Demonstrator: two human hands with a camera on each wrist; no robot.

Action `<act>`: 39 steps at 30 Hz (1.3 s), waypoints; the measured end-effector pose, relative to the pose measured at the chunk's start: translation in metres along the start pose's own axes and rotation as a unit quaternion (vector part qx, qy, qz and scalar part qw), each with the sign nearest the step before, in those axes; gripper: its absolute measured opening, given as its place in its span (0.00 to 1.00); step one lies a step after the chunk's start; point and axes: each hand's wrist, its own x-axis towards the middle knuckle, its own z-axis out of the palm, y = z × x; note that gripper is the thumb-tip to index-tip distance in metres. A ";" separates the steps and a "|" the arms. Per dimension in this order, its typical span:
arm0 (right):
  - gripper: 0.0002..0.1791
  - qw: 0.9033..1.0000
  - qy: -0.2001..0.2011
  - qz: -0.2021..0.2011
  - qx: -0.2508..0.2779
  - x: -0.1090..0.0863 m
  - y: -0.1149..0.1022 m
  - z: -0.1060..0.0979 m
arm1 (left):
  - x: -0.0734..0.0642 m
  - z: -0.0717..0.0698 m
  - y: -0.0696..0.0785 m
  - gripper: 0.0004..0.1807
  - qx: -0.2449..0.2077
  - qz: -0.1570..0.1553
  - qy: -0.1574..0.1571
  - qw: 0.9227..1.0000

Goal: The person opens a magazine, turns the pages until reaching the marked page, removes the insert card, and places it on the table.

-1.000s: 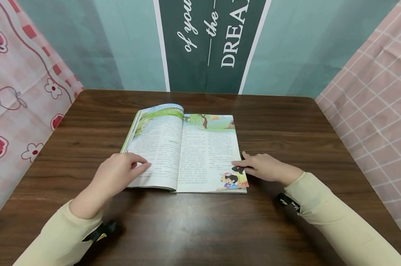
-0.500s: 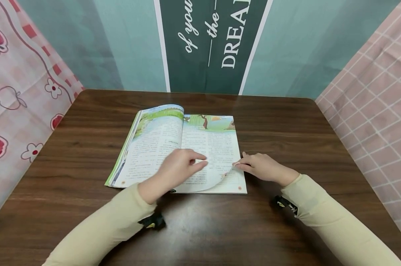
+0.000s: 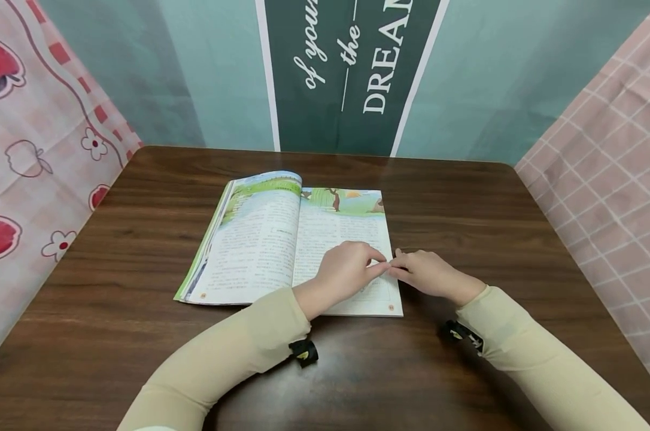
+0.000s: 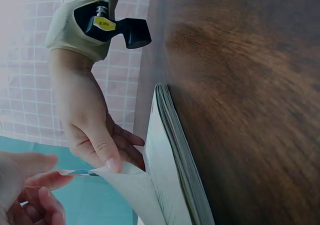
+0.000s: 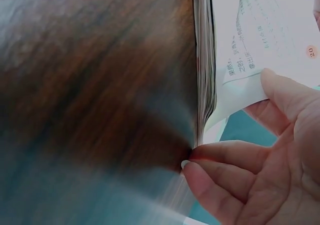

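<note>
An open magazine (image 3: pixel 255 251) lies on the wooden table, with thick pages stacked on its left side. At its right edge my right hand (image 3: pixel 430 272) pinches the lower corner area of a page (image 4: pixel 132 190) between thumb and forefinger. The page curls up from the stack. My left hand (image 3: pixel 346 272) reaches across the right page and meets the right fingertips. In the left wrist view the tip of the lifted page sits between the thumb and forefinger of the left hand (image 4: pixel 25 187). Part of the right page is hidden under the left hand.
The brown wooden table (image 3: pixel 411 383) surrounds the magazine. A green cloth backdrop (image 3: pixel 206 72) with white lettering hangs behind it. Patterned pink cloths (image 3: pixel 621 161) stand at both sides. Each wrist carries a small black camera mount (image 3: pixel 304 352).
My left hand has travelled from the left page across to the right edge, beside the right hand. The right hand stays in place and has lifted the page's lower corner.
</note>
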 end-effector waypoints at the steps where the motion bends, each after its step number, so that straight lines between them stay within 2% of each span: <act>1: 0.12 1.000 0.002 -0.005 0.000 0.000 0.000 0.000 | 0.001 0.000 0.000 0.11 0.008 -0.002 0.004 1.000; 5: 0.19 1.000 0.001 -0.007 -0.001 -0.002 0.002 0.000 | 0.001 -0.001 -0.002 0.09 0.025 -0.003 0.027 0.999; 10: 0.47 0.998 -0.045 0.035 0.017 -0.005 0.006 -0.003 | -0.004 -0.011 -0.012 0.08 0.018 0.002 0.053 0.998; 14: 0.57 0.995 -0.067 0.057 0.048 -0.007 0.010 -0.006 | -0.014 -0.024 -0.024 0.06 0.002 -0.015 0.079 0.997; 17: 0.59 0.995 -0.067 0.057 0.047 -0.008 0.012 -0.009 | -0.023 -0.034 -0.034 0.06 -0.014 -0.024 0.113 0.993; 20: 0.57 0.997 -0.064 0.038 0.023 -0.009 0.012 -0.009 | -0.033 -0.045 -0.045 0.05 -0.021 -0.032 0.147 0.988; 24: 0.54 0.997 -0.072 0.010 -0.002 -0.011 0.008 -0.005 | -0.050 -0.063 -0.062 0.05 -0.016 -0.058 0.168 0.984; 31: 0.52 0.996 -0.087 0.011 -0.018 -0.014 0.002 0.001 | -0.088 -0.091 -0.088 0.06 0.017 -0.105 0.170 0.980; 36: 0.54 0.995 -0.088 0.017 -0.031 -0.013 -0.002 0.002 | -0.115 -0.105 -0.102 0.06 0.034 -0.139 0.162 0.976; 39: 0.55 0.994 -0.099 0.022 -0.031 -0.013 -0.002 0.004 | -0.130 -0.110 -0.109 0.06 0.043 -0.161 0.147 0.975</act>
